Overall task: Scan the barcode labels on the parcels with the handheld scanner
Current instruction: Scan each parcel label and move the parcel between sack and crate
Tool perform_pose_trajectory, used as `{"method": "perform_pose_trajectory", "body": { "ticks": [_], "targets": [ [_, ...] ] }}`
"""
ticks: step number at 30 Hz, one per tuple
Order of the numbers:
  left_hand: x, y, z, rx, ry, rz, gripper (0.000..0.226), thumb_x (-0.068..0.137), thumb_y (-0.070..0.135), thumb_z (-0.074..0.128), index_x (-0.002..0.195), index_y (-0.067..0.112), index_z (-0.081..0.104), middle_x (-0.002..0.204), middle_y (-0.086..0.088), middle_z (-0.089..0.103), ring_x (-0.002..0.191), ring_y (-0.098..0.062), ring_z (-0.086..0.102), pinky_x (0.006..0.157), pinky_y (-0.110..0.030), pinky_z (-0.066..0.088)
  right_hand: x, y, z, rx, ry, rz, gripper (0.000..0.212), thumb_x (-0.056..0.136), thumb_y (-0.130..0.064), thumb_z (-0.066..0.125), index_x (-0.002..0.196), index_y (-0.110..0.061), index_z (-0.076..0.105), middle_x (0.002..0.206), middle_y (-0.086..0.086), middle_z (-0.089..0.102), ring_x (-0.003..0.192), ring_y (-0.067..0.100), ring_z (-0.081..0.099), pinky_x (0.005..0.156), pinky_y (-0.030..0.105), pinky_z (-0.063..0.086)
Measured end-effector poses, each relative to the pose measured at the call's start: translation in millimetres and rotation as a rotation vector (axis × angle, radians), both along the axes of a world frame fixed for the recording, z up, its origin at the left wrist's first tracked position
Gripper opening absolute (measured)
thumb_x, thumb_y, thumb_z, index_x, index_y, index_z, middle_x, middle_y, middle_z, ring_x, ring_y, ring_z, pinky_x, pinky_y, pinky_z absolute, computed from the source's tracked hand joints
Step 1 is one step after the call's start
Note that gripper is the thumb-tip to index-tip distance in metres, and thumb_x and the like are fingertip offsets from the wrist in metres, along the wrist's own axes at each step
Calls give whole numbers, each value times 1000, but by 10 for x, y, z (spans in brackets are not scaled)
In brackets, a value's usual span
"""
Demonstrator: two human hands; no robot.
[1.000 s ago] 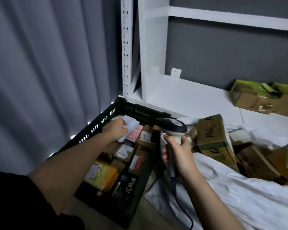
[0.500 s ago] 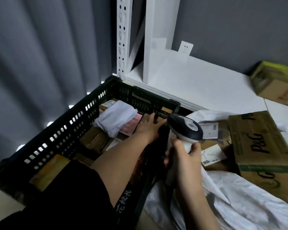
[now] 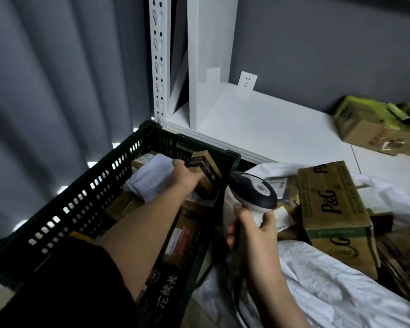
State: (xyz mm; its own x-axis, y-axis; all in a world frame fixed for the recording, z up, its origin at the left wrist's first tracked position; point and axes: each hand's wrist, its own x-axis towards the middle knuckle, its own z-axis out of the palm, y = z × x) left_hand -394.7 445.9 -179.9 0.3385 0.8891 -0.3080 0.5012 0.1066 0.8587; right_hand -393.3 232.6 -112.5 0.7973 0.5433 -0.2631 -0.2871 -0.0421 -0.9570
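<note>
Black sleeve fabric (image 3: 64, 287) fills the 7 o'clock corner, blurred, and covers the near end of the crate (image 3: 85, 207). The parcels deep inside it are dim, their labels unreadable. The scanner's cable runs off the bottom edge, and the scan window faces away, unseen.

The left hand (image 3: 187, 176) grips a small brown parcel (image 3: 205, 171) with dark tape, fingers curled over its top, holding it above the crate's 1 o'clock corner; no barcode label can be made out on it. The right hand (image 3: 253, 233) is wrapped round the pale grip of the handheld scanner (image 3: 253, 192), whose dark-rimmed grey head sits at 3 o'clock of that parcel, just beside it. A white soft parcel (image 3: 152, 178) lies in the crate at 9 o'clock of the left hand. At 3 o'clock of the scanner, a P&G carton (image 3: 334, 204) rests among other boxes on a white sack (image 3: 329, 280).

Half a second ago the left hand lay on the parcels by the crate's far wall; now it has lifted the brown parcel clear. The scanner has hardly moved.
</note>
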Motion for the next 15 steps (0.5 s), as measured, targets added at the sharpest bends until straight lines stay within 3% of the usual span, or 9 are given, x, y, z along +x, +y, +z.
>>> {"method": "perform_pose_trajectory", "body": {
  "ticks": [3, 6, 8, 11, 13, 15],
  "targets": [
    [-439, -11, 366, -280, -260, 4, 57, 89, 15, 66, 139, 6, 39, 131, -12, 54, 118, -27, 54, 86, -30, 49, -34, -109, 245, 44, 52, 39, 18, 94, -18, 62, 93, -15, 44, 54, 4, 52, 42, 16, 43, 38, 21, 33],
    [-864, -335, 775, -151, -313, -91, 19, 87, 3, 66, 105, 8, 61, 99, -4, 66, 99, -19, 63, 72, -17, 53, -84, -242, 474, 58, 55, 79, 17, 93, -15, 63, 95, -10, 47, 54, 4, 52, 41, 15, 43, 40, 22, 36],
    [-1113, -582, 995, 35, -300, -152, 33, 82, 2, 72, 112, 7, 61, 99, -2, 67, 94, -15, 63, 72, -15, 51, -144, -334, 673, 100, 67, 81, 13, 92, -12, 63, 92, -5, 53, 54, 4, 52, 43, 15, 44, 42, 23, 38],
    [-1395, -978, 1251, 343, -230, -189, 56, 76, 9, 78, 126, 12, 53, 118, -1, 56, 106, -14, 57, 85, -23, 45, -230, -480, 955, 245, 127, 59, 14, 93, -6, 61, 81, -7, 54, 51, 4, 48, 41, 12, 43, 40, 21, 38],
    [-1568, -1303, 1427, 717, -78, -223, 59, 74, 15, 80, 126, 19, 52, 119, 5, 46, 103, -10, 53, 77, -19, 42, -286, -607, 1125, 334, 159, 85, 15, 93, -5, 61, 83, -11, 50, 53, 5, 47, 40, 12, 43, 39, 20, 38],
    [-1707, -1555, 1530, 1153, 87, -299, 65, 66, 17, 85, 123, 19, 53, 117, 0, 49, 98, -16, 58, 70, -21, 48, -320, -754, 1179, 356, 162, 148, 13, 92, -12, 63, 87, -13, 51, 62, 8, 49, 44, 12, 44, 40, 20, 39]
  ]
}}
